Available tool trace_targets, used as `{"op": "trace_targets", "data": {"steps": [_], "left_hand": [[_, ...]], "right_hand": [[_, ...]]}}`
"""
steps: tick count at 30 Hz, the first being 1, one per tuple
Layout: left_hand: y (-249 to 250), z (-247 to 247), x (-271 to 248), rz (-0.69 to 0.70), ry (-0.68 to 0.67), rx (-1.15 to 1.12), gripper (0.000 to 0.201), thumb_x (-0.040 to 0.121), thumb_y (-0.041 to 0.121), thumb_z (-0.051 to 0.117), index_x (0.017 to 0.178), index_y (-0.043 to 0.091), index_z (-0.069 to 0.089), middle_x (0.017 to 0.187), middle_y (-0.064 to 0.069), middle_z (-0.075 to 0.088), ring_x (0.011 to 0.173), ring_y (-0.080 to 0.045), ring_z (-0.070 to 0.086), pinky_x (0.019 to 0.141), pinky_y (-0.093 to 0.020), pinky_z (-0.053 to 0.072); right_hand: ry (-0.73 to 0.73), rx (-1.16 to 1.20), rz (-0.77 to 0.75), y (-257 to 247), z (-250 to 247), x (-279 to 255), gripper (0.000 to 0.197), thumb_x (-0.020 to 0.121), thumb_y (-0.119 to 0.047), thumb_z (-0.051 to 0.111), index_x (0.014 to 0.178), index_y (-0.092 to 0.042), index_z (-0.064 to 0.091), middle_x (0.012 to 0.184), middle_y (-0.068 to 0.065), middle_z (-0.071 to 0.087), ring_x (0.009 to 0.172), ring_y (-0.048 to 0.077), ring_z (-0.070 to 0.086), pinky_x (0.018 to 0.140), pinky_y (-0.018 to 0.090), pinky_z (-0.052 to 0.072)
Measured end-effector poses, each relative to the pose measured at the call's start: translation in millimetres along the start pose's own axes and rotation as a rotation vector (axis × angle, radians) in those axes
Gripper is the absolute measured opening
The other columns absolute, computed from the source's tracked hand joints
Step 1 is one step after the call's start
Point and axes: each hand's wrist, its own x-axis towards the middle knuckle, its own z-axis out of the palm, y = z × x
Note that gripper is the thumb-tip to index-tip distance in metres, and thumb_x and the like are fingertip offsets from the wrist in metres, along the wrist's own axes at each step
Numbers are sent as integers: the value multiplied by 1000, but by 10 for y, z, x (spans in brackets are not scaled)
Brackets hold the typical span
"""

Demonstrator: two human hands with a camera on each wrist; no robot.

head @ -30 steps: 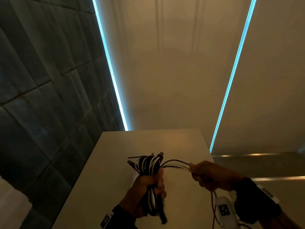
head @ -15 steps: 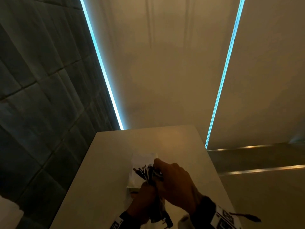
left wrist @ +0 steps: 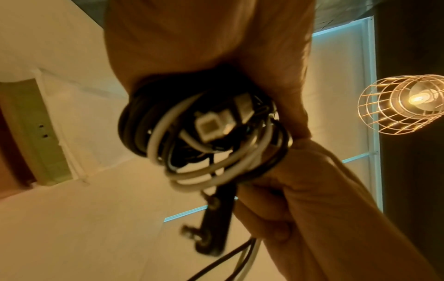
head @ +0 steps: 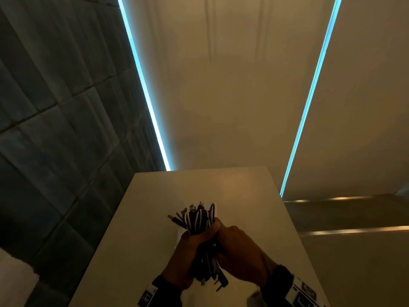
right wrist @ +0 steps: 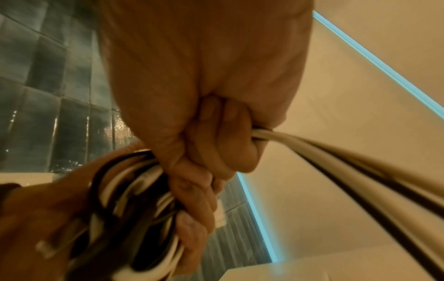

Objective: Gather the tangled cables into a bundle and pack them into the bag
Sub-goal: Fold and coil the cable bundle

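The step in hand is judged to be the winding of the last loose ends onto the bundle of looped black and white cables (head: 198, 220), which is held in the air above the near half of the pale rectangular tabletop (head: 155, 196). For this to be done well, the loops should be kept clamped by the left hand (head: 188, 260) while the trailing strands are drawn snug round the middle of the bundle; slack is likely to let the coils spring apart. The dangling black plug (left wrist: 211, 226) below the bundle should be tucked in so that it is not caught later on the bag's mouth.

The left hand is held upright as a fist over the tabletop, its fingers curled round the bundle's waist. The right hand (head: 239, 253) is pressed against the bundle from the right, its fingers (right wrist: 192, 190) curled tight, with white and black trailing strands (right wrist: 336, 161) pinched in the fist and led off taut past the wrist. A whitish flat thing (head: 181, 231) is glimpsed on the tabletop behind the bundle; whether it is the bag cannot be told.
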Motion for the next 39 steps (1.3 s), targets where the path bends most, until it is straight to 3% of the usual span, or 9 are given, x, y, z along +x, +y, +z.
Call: {"op": "trace_targets", "data": {"steps": [3, 7, 11, 17, 22, 27, 30, 34, 39], "left_hand": [[4, 97, -19, -6, 53, 4, 30, 69, 29, 72, 92, 10, 79, 104, -19, 72, 96, -34, 70, 77, -41, 55], [1, 141, 37, 99, 157, -27, 24, 79, 15, 68, 97, 0, 72, 93, -20, 73, 81, -31, 72, 60, -32, 56], [112, 132, 174, 147, 217, -142, 20, 84, 8, 60, 64, 5, 59, 60, -10, 58, 59, -26, 58, 60, -36, 50], [272, 3, 440, 159, 341, -387, 32, 86, 10, 61, 59, 15, 44, 51, 1, 39, 43, -15, 40, 51, -30, 45], [367, 135, 279, 115, 196, -381, 33, 75, 10, 66, 54, 17, 43, 45, 2, 41, 41, -13, 42, 50, -27, 46], [333, 187, -37, -74, -54, -135, 29, 61, 10, 66, 48, 14, 40, 43, -2, 37, 50, -21, 38, 51, -28, 43], [162, 118, -115, -196, -130, 9, 29, 56, 4, 70, 48, 8, 43, 45, -8, 41, 49, -24, 39, 55, -32, 43], [13, 104, -84, -193, -112, 7, 28, 48, 7, 77, 55, 3, 50, 55, -12, 46, 57, -27, 42, 62, -36, 43], [-13, 164, -71, -101, -43, 58, 45, 51, 9, 74, 93, -4, 68, 78, -15, 62, 72, -28, 61, 66, -37, 49]], "right_hand": [[-130, -102, 9, -16, -25, -19, 23, 93, -17, 47, 115, -10, 47, 94, 5, 57, 60, 7, 39, 51, 11, 26], [-184, -114, 133, -24, -71, -64, 41, 96, -20, 49, 135, -13, 39, 129, 9, 53, 103, 23, 53, 71, 16, 35], [22, 69, 177, -184, -167, -146, 24, 96, -20, 49, 118, -19, 39, 98, 3, 64, 74, 15, 58, 65, 26, 51], [250, 294, 110, -302, -49, -386, 16, 99, -34, 42, 84, -30, 45, 63, -14, 51, 53, 3, 46, 53, 16, 31], [-18, 1063, 245, 65, 212, -531, 33, 97, -30, 51, 76, -10, 66, 49, -5, 43, 40, 4, 38, 44, 16, 31], [-334, 723, 400, 465, 136, -453, 37, 76, -55, 64, 57, -23, 61, 53, -7, 48, 44, 8, 41, 49, 23, 35], [-222, 583, 490, 642, -159, -329, 44, 74, -57, 71, 58, -21, 51, 53, -5, 36, 42, 8, 30, 44, 25, 28], [-170, 469, 373, 567, -463, -142, 40, 83, -48, 66, 67, -15, 51, 57, -2, 38, 41, 7, 30, 41, 22, 29], [-115, 398, 230, 357, -555, 11, 29, 97, -28, 50, 74, -12, 58, 59, -3, 46, 45, 7, 37, 43, 22, 33]]}}
